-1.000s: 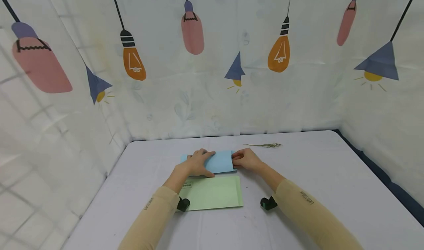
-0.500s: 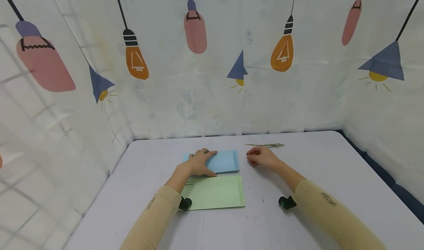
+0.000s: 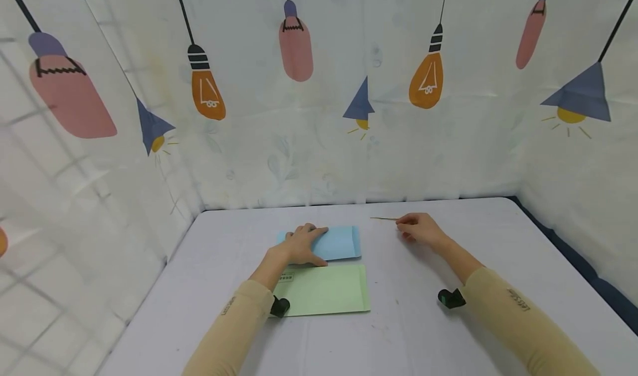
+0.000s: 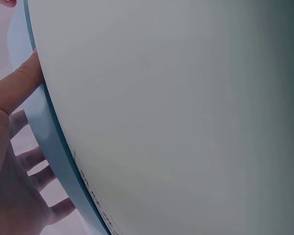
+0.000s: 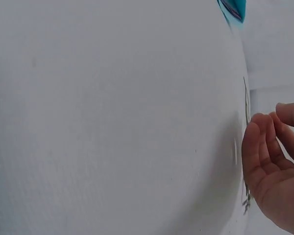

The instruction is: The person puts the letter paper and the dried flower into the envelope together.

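My left hand [image 3: 301, 246] lies spread over the left part of a light blue envelope [image 3: 341, 243], pressing it to the table. Its thumb reaches the near edge, by a pale green envelope [image 3: 324, 292]. In the left wrist view the fingers are apart and nearly straight along the blue envelope [image 4: 51, 132]. My right hand [image 3: 421, 229] is over a thin dried grass sprig and hides its tufted end; only the bare stem [image 3: 382, 218] shows. The right wrist view has its fingers loosely bent, thumb apart from them, beside the sprig [image 5: 246, 100].
A white cloth covers the table [image 3: 399, 337]. Behind stands a pale curtain [image 3: 309, 160] printed with lamps and bulbs. Black wrist cameras [image 3: 280, 307] sit under both sleeves. Dark fabric [image 3: 573, 254] hangs past the table's right edge.
My right hand has left the blue envelope's right end and moved right and away to the grass sprig. The envelope's end flap now shows uncovered. My left hand stays in place.
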`<state>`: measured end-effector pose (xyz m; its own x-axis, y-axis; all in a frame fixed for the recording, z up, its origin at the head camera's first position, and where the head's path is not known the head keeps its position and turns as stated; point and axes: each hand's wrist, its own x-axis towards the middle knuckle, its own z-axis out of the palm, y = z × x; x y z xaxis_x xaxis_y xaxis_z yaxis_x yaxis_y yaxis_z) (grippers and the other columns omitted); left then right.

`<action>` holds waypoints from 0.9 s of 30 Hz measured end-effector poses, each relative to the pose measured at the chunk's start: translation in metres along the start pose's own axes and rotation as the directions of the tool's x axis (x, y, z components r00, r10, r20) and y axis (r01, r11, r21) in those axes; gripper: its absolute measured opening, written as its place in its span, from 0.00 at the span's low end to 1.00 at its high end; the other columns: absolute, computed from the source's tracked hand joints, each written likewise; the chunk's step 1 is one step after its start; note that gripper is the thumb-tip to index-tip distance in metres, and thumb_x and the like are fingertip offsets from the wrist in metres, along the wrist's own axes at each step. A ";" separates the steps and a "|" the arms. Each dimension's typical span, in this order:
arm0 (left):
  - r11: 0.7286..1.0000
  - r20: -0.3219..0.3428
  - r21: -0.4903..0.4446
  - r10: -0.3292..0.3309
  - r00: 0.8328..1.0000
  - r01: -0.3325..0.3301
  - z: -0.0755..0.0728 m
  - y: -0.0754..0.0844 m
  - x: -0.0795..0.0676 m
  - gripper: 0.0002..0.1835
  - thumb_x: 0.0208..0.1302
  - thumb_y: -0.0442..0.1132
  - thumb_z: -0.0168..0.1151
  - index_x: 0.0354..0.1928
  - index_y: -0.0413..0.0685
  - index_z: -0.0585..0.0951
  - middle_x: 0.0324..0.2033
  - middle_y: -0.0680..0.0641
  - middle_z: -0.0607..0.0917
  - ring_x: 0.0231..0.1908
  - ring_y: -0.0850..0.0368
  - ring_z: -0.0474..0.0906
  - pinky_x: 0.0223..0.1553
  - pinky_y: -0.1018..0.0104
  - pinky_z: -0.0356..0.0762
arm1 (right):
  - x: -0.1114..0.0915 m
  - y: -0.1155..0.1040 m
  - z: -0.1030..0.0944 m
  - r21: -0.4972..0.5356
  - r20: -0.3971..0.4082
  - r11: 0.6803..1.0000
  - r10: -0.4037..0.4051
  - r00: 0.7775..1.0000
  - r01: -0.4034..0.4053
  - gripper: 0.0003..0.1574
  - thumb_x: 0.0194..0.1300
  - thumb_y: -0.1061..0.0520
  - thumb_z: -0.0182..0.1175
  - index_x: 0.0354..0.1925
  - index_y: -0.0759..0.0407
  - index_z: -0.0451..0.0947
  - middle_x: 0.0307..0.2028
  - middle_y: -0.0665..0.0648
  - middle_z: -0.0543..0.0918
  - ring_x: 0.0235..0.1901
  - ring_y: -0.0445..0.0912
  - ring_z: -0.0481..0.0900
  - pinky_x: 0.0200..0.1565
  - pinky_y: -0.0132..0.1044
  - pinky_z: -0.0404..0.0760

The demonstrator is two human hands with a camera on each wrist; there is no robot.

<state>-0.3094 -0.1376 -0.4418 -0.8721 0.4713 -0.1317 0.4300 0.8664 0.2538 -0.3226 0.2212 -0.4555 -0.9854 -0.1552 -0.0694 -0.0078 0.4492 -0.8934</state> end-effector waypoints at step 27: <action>1.000 -0.006 0.001 0.003 1.000 -0.003 0.003 -0.003 0.002 0.52 0.48 0.67 0.69 0.74 0.62 0.58 0.67 0.45 0.61 0.66 0.45 0.57 0.58 0.40 0.56 | 0.013 0.023 -0.042 -0.212 -0.233 0.966 0.097 0.968 -0.148 0.24 0.67 0.60 0.52 0.60 0.67 0.71 0.58 0.73 0.68 0.34 0.53 0.75 0.30 0.38 0.73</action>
<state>-0.3115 -0.1385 -0.4455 -0.8721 0.4730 -0.1251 0.4329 0.8652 0.2531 -0.3430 0.2666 -0.4582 -0.9939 0.0985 -0.0501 0.1020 0.6431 -0.7589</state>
